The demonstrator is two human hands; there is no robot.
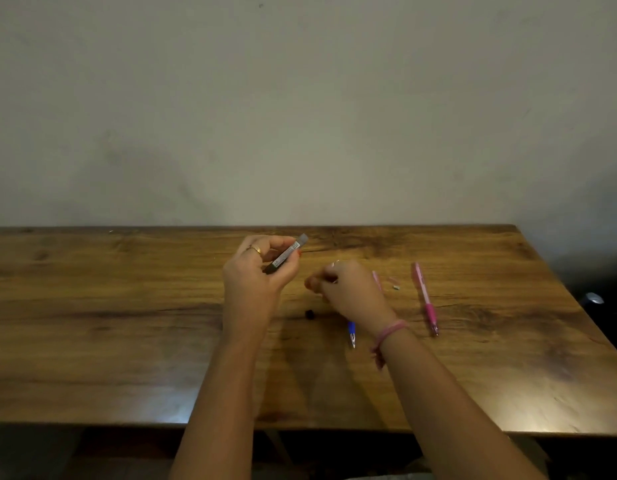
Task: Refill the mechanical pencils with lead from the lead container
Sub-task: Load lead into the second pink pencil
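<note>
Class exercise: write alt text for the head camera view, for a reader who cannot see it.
A person's left hand holds a slim grey lead container tilted above a wooden table, while the right hand is closed beside it. On the table lie a pink mechanical pencil, a partly hidden blue-gripped pencil and a small black cap.

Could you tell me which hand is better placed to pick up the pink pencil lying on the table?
Right. The right hand hovers nearer the pink pencil, while the left hand already grips the lead container.

Table (109, 323) left seemingly free
</note>
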